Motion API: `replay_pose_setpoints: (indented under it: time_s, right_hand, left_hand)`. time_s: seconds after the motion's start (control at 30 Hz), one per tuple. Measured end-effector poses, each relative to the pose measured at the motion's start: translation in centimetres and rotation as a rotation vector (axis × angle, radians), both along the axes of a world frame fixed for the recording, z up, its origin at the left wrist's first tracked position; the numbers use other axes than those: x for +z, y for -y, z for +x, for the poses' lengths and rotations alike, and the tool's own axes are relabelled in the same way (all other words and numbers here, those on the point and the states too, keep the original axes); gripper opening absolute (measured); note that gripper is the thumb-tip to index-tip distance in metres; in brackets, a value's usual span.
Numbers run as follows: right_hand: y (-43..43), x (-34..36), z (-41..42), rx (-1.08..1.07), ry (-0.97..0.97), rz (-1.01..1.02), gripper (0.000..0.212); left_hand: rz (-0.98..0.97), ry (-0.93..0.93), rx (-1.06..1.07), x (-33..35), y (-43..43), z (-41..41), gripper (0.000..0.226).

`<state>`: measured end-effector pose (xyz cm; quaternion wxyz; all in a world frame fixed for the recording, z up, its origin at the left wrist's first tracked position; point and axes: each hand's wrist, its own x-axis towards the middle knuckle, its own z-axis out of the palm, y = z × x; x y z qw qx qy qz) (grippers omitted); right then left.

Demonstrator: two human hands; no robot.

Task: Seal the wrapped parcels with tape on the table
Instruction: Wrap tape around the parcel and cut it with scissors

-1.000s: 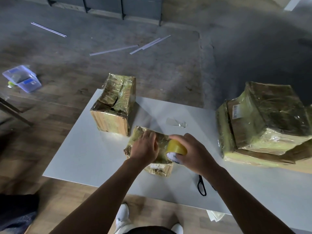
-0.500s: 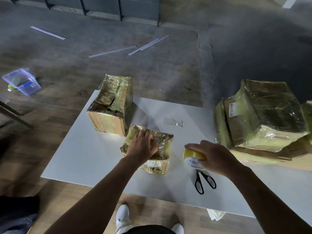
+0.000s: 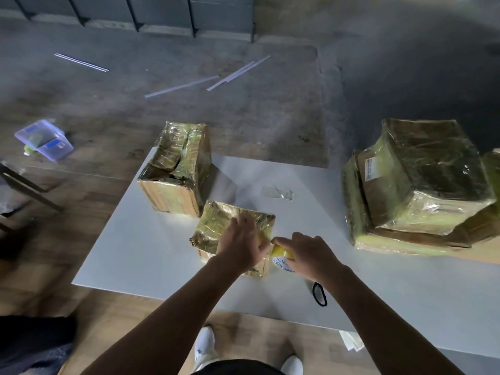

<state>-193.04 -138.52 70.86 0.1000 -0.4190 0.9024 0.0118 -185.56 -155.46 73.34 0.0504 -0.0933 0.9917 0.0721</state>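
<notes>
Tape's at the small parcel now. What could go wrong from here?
The left hand only presses on the small parcel; pulling the tape roll in the right hand may drag it sideways. The scissors lie partly under the right wrist near the table edge and could be knocked off.

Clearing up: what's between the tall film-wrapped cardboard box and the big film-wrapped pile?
A crumpled clear plastic scrap on the white table, in the head view.

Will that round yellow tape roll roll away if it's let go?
Probably: the round yellow tape roll seems on edge on the smooth white table, so it may roll. The right hand gripping it should hold it steady.
</notes>
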Motion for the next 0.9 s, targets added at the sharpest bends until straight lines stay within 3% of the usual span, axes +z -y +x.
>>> replay_pose_setpoints:
  time_s: [0.33, 0.47, 0.63, 0.77, 0.9]
  right_hand:
    - [-0.4, 0.0, 0.9, 0.014, -0.013, -0.060, 0.050]
    - [-1.1, -0.8, 1.3, 0.006, -0.044, -0.123, 0.067]
    - [-1.5, -0.8, 1.7, -0.033, 0.007, -0.196, 0.072]
    - [-1.5, 2.6, 1.6, -0.113, 0.139, -0.336, 0.068]
    - [-1.5, 6.7, 0.8, -0.179, 0.192, -0.697, 0.067]
  left_hand:
    - [-0.120, 0.055, 0.128, 0.3, -2.8, -0.2, 0.073]
    - [-0.032, 0.091, 0.205, 0.9, -3.1, -1.2, 0.059]
    - [-0.007, 0.169, 0.188, 1.4, -3.4, -2.0, 0.054]
    - [0.101, 0.076, 0.192, 3.9, -1.6, -1.5, 0.048]
    - [0.300, -0.038, 0.222, 6.4, 1.8, -0.4, 0.026]
